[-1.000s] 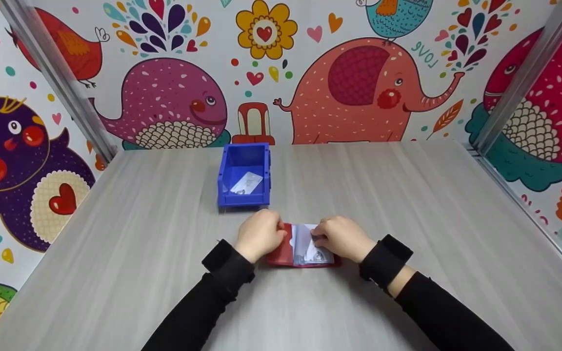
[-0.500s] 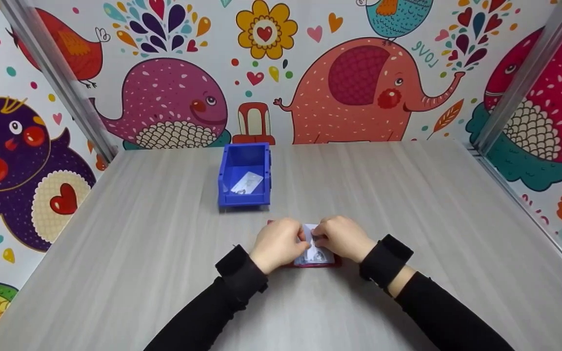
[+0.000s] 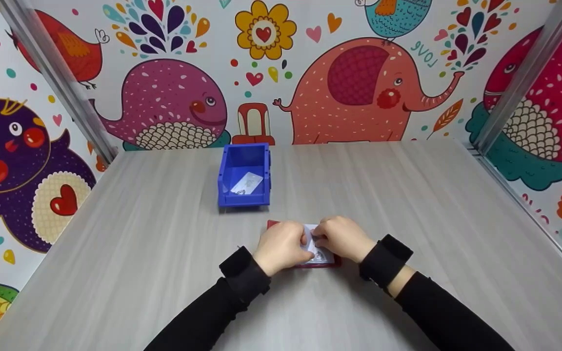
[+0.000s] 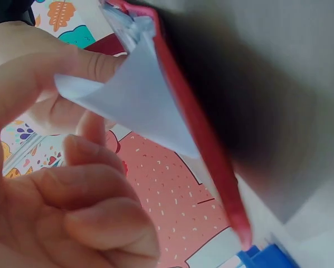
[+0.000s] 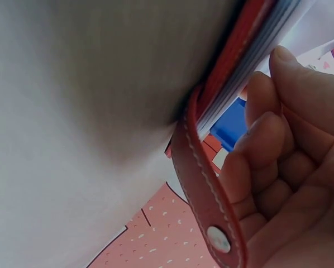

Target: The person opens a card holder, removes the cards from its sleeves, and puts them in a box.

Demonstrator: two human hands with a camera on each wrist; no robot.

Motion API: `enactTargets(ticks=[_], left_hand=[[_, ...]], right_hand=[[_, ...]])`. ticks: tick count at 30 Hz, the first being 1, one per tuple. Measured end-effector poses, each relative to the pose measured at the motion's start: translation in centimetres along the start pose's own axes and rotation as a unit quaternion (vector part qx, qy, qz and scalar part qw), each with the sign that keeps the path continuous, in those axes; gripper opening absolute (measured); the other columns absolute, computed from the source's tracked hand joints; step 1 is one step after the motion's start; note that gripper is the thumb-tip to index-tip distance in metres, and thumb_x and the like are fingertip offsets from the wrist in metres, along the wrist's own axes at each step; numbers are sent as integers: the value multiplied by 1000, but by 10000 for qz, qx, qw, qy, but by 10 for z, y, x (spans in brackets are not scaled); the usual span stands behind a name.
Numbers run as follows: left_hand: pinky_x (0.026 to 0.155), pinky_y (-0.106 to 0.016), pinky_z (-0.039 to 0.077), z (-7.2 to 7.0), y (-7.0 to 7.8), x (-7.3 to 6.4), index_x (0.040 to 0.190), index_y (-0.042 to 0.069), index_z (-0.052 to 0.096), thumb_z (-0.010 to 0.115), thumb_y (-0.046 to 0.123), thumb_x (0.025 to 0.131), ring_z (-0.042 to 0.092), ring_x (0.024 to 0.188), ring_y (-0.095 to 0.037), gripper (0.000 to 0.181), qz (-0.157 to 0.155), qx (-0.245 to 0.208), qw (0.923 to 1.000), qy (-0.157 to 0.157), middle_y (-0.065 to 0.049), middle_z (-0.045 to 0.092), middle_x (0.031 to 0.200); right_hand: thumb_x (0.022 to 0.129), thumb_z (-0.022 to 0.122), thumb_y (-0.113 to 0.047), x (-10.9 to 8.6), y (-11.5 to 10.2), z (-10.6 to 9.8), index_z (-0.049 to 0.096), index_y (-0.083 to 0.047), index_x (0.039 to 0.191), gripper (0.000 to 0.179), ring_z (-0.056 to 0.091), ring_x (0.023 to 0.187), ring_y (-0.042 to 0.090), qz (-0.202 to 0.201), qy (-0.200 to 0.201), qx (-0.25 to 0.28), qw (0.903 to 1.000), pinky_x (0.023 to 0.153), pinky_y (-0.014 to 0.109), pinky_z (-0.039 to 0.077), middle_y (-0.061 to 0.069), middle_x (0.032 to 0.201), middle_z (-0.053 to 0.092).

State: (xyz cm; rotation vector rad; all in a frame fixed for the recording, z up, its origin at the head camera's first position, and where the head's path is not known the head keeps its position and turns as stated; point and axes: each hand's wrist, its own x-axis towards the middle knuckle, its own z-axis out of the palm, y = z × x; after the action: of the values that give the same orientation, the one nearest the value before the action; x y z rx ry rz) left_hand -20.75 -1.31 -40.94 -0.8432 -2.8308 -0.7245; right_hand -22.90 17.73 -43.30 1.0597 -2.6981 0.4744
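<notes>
A red card holder (image 3: pixel 337 262) lies spread on the table, its clear plastic sleeves (image 3: pixel 326 256) facing up and a printed card showing through. My left hand (image 3: pixel 281 248) is over its left half, thumb and index finger pinching the raised corner of a sleeve page (image 4: pixel 139 95). That page bends away from the red cover (image 4: pixel 197 128) in the left wrist view. At the right side, my right hand (image 3: pixel 344 239) pinches the edge of the sleeves between thumb and finger. Its other fingers (image 5: pixel 262 139) curl beside the holder's strap (image 5: pixel 195 173), which has a metal snap.
Behind the holder, slightly left, stands a blue plastic bin (image 3: pixel 244 200) with a white card (image 3: pixel 247 184) lying inside. The pale wood-grain table (image 3: pixel 408 195) ends at walls printed with cartoon animals. Metal posts (image 3: pixel 520 83) stand at the back corners.
My left hand has moved right, from the red left flap to the sleeves, and now covers much of that flap. The right hand has stayed in place.
</notes>
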Motion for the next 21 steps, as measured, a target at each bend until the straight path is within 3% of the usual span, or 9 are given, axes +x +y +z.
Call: enactTargets(ticks=[13,21], left_hand=[[48,-27,32,-5,-4,-4,59,18,53,75,16,66,43,53,-10,23,-201,-117,9997,-108,10,45,59],[47,-29,31,-12,-10,-9,60,16,51,70,12,67,41,53,-12,21,-204,53,9998,20,9,44,58]], right_hand=[[76,81,-5,-1,-2,0,77,-8,89,14,63,69,22,159,6,-151,9998,60,37,50,2,74,64],[77,81,-7,0,-6,-1,77,-9,89,13,63,68,22,202,-28,-242,9995,60,38,49,3,74,64]])
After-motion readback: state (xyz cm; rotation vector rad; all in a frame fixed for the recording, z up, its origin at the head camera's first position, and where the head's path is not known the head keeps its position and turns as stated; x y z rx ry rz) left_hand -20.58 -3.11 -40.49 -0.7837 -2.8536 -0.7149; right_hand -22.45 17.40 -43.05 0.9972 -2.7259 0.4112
